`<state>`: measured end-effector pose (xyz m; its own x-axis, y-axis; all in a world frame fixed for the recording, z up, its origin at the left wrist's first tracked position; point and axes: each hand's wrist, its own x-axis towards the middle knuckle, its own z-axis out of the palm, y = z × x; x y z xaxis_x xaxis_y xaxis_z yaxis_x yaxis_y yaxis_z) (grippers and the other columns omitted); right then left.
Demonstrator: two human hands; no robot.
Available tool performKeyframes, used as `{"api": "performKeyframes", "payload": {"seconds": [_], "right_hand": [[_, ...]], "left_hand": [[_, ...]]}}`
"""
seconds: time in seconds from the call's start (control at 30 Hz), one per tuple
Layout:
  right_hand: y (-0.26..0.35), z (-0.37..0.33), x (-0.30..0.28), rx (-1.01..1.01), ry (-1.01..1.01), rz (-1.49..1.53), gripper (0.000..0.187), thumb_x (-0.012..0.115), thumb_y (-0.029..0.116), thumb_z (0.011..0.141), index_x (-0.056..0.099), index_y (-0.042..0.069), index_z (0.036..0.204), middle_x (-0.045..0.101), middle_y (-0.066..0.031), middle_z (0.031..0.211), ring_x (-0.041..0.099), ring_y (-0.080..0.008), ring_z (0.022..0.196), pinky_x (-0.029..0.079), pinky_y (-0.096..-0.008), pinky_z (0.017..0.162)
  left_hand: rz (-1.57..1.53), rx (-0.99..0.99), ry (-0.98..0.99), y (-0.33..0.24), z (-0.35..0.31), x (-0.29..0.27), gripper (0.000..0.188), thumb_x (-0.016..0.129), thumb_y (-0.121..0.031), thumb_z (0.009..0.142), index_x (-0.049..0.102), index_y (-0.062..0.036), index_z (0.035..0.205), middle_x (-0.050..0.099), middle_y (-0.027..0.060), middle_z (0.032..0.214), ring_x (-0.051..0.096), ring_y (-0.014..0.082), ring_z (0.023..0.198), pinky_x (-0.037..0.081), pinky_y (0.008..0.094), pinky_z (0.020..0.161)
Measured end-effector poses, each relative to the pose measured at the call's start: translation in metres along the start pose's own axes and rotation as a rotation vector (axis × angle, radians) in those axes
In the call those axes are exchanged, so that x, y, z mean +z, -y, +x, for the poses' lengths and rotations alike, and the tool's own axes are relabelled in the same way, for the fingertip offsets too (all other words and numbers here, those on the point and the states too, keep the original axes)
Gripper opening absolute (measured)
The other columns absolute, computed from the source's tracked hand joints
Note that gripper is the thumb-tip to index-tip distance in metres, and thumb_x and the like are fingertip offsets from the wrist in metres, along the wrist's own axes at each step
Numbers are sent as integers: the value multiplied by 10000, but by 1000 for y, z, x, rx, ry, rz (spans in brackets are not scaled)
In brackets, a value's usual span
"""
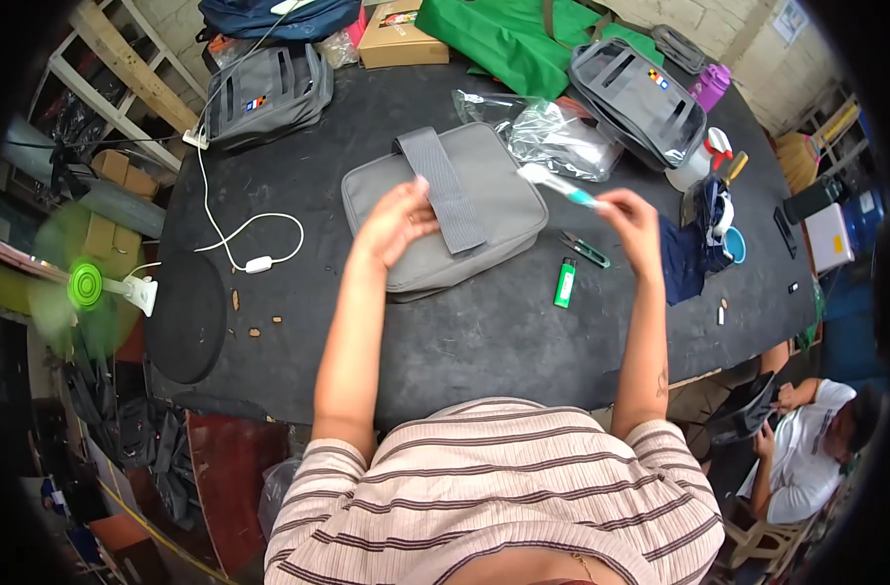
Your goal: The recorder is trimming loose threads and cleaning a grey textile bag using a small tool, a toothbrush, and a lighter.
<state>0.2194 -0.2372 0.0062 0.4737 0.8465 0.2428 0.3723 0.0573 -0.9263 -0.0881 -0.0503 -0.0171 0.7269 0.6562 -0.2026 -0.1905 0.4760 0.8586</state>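
Note:
A grey zippered bag [377, 200] lies flat in front of me, with a wide ribbed grey strap [450, 200] across its top. My left hand [403, 222] rests at the strap's left edge, fingers apart and gripping nothing. Pinched in my right hand [632, 222] is a slim brush [559, 185] with a white end and a teal part, held just off the bag's right corner. Below it on the table are small thread snips [586, 250] with a dark green handle and a green lighter [565, 283].
Clear plastic wrap [562, 141] lies behind the bag. Similar grey bags stand at the back left [270, 96] and back right [640, 102]. A white cord [211, 200] crosses the left side near a green fan [86, 285]. A seated person [806, 448] works at lower right.

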Motion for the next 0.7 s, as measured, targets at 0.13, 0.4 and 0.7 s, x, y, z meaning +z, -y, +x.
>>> {"api": "performKeyframes", "payload": {"seconds": [0.13,0.4,0.7], "right_hand": [[-77,-52,-52,-71,-523,-29,95,622,80,873,640,-8,904,608,0,799,529,-66,744,428,-217,686],[-90,-130,-49,-4,-538,-884,86,650,153,821,633,70,841,592,-54,854,510,-275,843,388,-401,775],[-66,-95,-23,2,-597,-556,142,525,117,927,619,40,1001,575,-100,907,568,-231,820,453,-331,718]], "left_hand": [[-488,-171,-115,-44,46,-19,778,495,-524,913,323,124,1309,486,243,1286,523,362,1148,407,475,1005],[-403,103,60,-84,48,28,504,397,-377,990,491,64,1214,610,218,1148,588,323,1086,437,430,987],[56,259,-112,-54,-6,64,239,496,-62,918,548,60,1117,658,188,1000,662,263,908,526,366,823]]}}
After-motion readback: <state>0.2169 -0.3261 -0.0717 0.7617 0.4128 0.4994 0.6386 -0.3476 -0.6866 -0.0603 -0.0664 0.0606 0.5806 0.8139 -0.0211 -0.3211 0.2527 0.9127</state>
